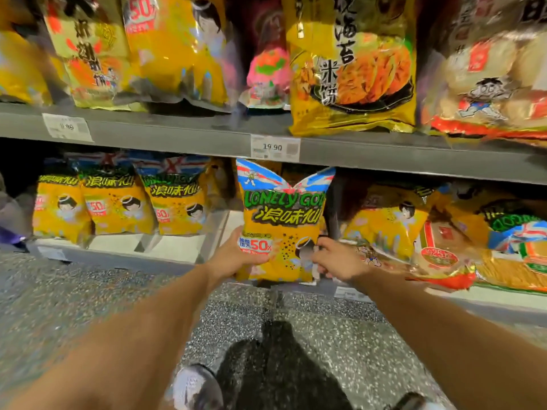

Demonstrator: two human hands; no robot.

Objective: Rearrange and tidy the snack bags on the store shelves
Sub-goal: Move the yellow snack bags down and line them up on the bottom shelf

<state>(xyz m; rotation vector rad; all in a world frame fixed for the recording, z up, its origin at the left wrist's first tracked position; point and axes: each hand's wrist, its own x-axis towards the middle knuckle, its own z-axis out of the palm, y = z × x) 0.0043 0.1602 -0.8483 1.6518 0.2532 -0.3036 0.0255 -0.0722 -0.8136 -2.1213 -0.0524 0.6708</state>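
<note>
Both arms stretch forward. The left hand (236,257) cups the lower left corner of a glossy yellow snack bag (281,220), thumb across its front, while the right hand (336,261) pinches its lower right edge with curled fingers. The crinkled bag stands upright at the front edge of the lower shelf (173,247), beneath the grey upper shelf (177,133). Neighbouring bags (118,202) are blurred, and the bag hides the left fingertips.

A yellow Lonely God snack bag (282,220) stands upright at the front of the lower shelf (174,247), gripped low on both sides by my left hand (236,257) and right hand (340,260). Three matching bags (118,202) stand in a row to its left. To its right, more bags (414,232) lie tilted and overlapping.
</note>
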